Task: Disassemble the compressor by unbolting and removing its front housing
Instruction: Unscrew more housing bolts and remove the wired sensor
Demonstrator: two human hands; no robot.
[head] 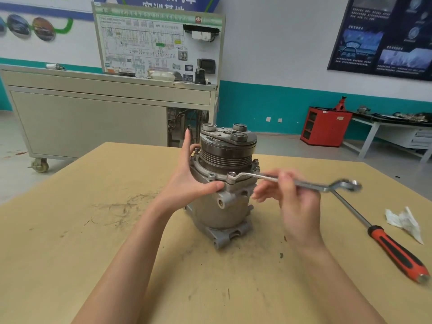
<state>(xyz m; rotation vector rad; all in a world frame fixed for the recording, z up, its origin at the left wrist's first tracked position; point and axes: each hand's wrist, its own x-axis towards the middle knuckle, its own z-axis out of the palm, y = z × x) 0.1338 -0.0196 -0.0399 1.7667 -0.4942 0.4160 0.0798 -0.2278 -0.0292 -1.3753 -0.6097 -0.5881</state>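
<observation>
On the workshop desk (140, 230) the compressor (224, 183) stands upright, heavy rigid metal; left hand (187, 183) spread, bracing its flange, right hand (289, 202) pinching the ring wrench (268, 177) seated on a bolt (231, 176)

Tabletop (98, 230) tan, marked with dark grey scribbles and specks. Compressor (222, 206) dull silver-grey; its pulley (228, 154) dark brown-grey with parallel grooves, its top plate (228, 134) pale grey. Wrench (292, 181) bright silver. Screwdriver (395, 249) with steel shaft and orange handle bearing black inlays. Rag (404, 222) white. Cart (93, 118) beige-grey; board (159, 43) white with green header and fine diagram lines. Wall (275, 43) white above a teal band. Cabinet (326, 127) red. Poster (383, 36) dark navy with pale blue images.
</observation>
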